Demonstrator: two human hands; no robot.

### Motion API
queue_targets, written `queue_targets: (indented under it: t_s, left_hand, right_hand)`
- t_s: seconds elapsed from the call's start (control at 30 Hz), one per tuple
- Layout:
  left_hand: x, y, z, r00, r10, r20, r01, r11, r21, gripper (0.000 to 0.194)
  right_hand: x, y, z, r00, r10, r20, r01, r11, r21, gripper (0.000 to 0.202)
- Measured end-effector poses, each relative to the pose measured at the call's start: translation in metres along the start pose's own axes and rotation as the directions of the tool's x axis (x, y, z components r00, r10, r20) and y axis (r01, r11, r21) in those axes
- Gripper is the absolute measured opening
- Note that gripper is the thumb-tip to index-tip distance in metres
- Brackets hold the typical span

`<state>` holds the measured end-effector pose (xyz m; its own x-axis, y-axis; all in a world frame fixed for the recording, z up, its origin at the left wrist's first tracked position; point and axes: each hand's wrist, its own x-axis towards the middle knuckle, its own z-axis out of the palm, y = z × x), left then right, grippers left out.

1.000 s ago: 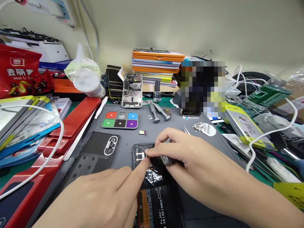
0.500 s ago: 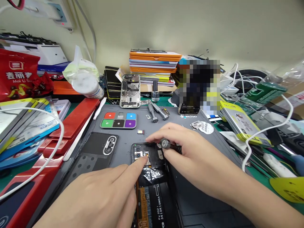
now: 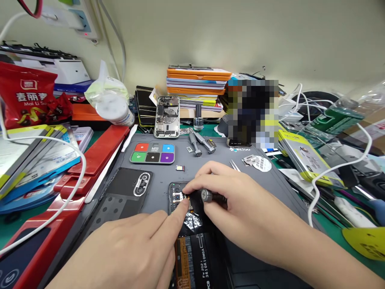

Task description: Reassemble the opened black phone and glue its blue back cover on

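An opened smartphone lies before me with its ribbon cable, battery area and camera parts exposed. My left hand comes in over its left edge, index finger stretched out and its tip on the inner parts near the camera module. No tool shows in that hand. My right hand is closed around a dark screwdriver, whose round cross-marked end faces me. The right index fingertip touches the phone's upper part, close to the left fingertip. Both fingertips hide what lies beneath them.
Left of the phone lies a detached back cover. Beyond are a SIM tray, a coloured screw pad, two more screwdrivers and tweezers. A red clamp-like tool and white cable lie leftward; packages crowd the right.
My right index finger has moved down onto the phone's inner parts, beside the left fingertip. The tweezers now show more behind the right hand. The view has shifted slightly.
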<state>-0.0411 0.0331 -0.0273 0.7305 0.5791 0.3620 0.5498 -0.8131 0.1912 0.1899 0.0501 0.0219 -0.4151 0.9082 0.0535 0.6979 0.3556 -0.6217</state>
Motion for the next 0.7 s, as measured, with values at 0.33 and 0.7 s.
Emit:
queue_targets:
  t_s: [0.33, 0.7]
  left_hand:
    - [-0.0037, 0.0004, 0.0001, 0.999, 0.018, 0.04, -0.021, 0.997, 0.079, 0.057]
    - [-0.0043, -0.0001, -0.0014, 0.998, 0.033, -0.057, -0.024, 0.989, 0.147, 0.048]
  right_hand:
    - [0.0085, -0.0009, 0.0069, 0.992, 0.13, -0.001, -0.129, 0.988, 0.081, 0.017]
    - [0.0072, -0.001, 0.0045, 0.986, 0.161, -0.036, -0.159, 0.986, 0.048, 0.014]
